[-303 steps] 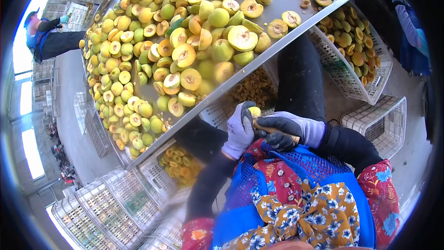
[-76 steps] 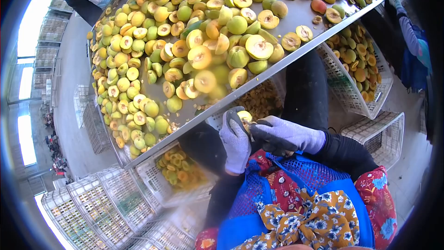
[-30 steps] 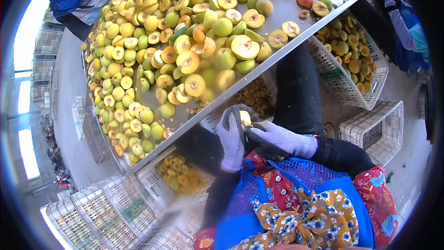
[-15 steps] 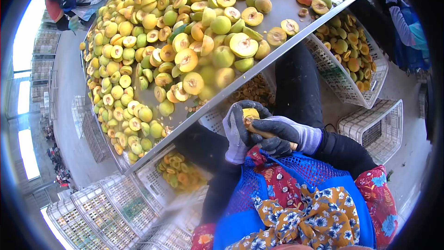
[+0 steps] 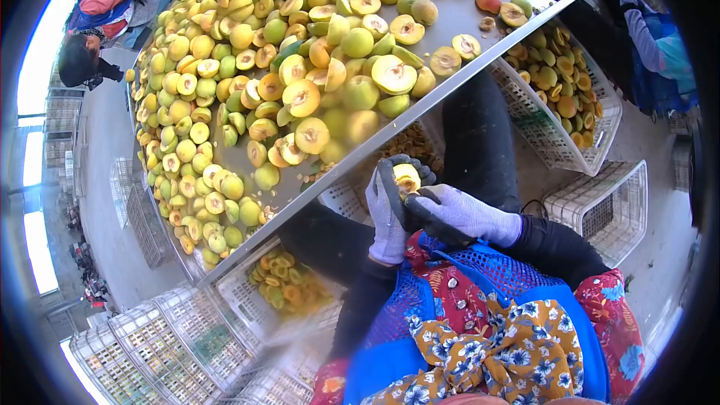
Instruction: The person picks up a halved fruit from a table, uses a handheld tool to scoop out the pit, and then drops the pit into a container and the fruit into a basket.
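Head view, looking down over a floral apron at two gloved hands held close to the body, just below the edge of a metal counter (image 5: 459,21) heaped with yellow-green fruit, both whole and halved. The left hand (image 5: 388,214) holds a fruit half (image 5: 407,178) up between the hands. Its grip is curled around the back and sides, and the cut face is turned toward the camera. The right hand (image 5: 459,214) comes in from the right and touches the lower edge of the fruit half. Its grip is curled too, but the glove hides whether it clamps a tool. This looks like the stage of working the stone out of the flesh. Freeing it likely calls for a steady left hold and a small, controlled scooping turn at the centre. The fruit half is pale yellow and moist-looking, with a slightly darker patch near the middle. Under the counter, a right crate (image 5: 536,124) and a left crate (image 5: 244,292) hold more cut halves. A co-worker (image 5: 97,22) bends at the counter's far end.
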A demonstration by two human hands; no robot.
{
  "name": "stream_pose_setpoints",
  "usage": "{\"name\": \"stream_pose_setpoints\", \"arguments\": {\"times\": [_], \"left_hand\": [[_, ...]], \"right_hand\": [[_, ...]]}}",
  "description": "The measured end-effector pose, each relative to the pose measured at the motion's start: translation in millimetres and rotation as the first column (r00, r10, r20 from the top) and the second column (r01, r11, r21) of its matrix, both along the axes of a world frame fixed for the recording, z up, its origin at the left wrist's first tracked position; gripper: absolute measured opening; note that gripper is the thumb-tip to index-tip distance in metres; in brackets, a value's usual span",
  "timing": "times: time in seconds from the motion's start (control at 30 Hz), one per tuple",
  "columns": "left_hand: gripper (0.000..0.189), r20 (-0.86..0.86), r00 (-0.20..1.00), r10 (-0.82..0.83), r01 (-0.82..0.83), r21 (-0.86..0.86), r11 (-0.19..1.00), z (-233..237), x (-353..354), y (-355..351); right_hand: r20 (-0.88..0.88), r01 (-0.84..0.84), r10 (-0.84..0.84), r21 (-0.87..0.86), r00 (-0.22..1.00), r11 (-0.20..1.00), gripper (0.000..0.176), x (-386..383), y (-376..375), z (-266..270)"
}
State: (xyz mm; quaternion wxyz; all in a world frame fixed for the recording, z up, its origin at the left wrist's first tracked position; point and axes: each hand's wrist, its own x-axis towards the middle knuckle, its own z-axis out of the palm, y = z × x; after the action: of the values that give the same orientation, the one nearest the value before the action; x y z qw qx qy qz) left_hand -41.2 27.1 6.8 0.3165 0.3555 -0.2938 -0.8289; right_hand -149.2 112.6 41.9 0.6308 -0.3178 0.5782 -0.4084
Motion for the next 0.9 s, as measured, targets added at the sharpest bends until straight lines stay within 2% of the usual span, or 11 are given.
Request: {"name": "stream_pose_setpoints", "arguments": {"times": [0.07,0.13,0.23,0.3,0.33,0.37,0.4,0.47,0.57,0.8,0.9], "left_hand": [[0.037,-0.107,0.994,0.037,-0.021,0.152,0.988,-7.3,6.6,-1.8],[0.033,-0.166,0.985,0.056,-0.024,0.193,0.981,-7.7,18.2,-8.8],[0.021,0.276,0.949,0.150,-0.064,-0.297,0.953,21.9,59.0,-24.6],[0.028,0.690,0.648,0.322,0.258,-0.597,0.760,29.2,120.4,-40.5],[0.034,0.806,0.298,0.512,0.342,-0.591,0.731,26.8,146.3,-40.5],[0.041,0.765,-0.093,0.637,0.423,-0.549,0.721,25.3,161.4,-43.3],[0.044,0.734,-0.117,0.669,0.467,-0.554,0.690,32.7,162.8,-49.9],[0.051,0.668,-0.156,0.727,0.550,-0.553,0.626,49.2,152.4,-64.9],[0.061,0.694,0.076,0.716,0.671,-0.567,0.478,45.3,93.8,-105.7],[0.055,0.684,0.309,0.661,0.813,-0.551,0.190,18.7,36.2,-139.0],[0.049,0.751,0.365,0.550,0.765,-0.579,0.282,8.9,37.7,-124.8]], "right_hand": [[-0.432,-0.084,-0.029,-0.240,0.901,0.967,0.041,9.1,1.8,-8.7],[-0.514,-0.147,0.052,-0.146,0.856,0.978,0.034,14.0,5.1,-1.2],[-0.454,-0.169,0.114,-0.082,0.884,0.982,0.034,5.8,-0.3,5.1],[-0.168,-0.072,0.059,-0.074,0.984,0.995,0.037,-2.5,-4.0,-10.1],[0.276,-0.074,0.010,0.224,0.961,0.972,0.036,-9.9,-10.5,9.0],[0.350,-0.085,-0.001,0.228,0.937,0.970,0.034,-12.4,-15.4,7.9],[0.423,-0.093,-0.016,0.236,0.906,0.967,0.032,-14.0,-17.5,5.9],[0.593,-0.092,-0.084,0.262,0.801,0.961,0.025,-13.4,-22.3,-0.3],[0.688,-0.079,-0.091,0.212,0.720,0.974,0.022,-12.1,-23.0,-9.3],[0.483,-0.029,-0.057,0.168,0.873,0.985,0.039,-22.7,-3.9,-17.3],[0.291,-0.004,-0.041,0.152,0.956,0.988,0.035,-19.2,-11.7,13.5]]}}
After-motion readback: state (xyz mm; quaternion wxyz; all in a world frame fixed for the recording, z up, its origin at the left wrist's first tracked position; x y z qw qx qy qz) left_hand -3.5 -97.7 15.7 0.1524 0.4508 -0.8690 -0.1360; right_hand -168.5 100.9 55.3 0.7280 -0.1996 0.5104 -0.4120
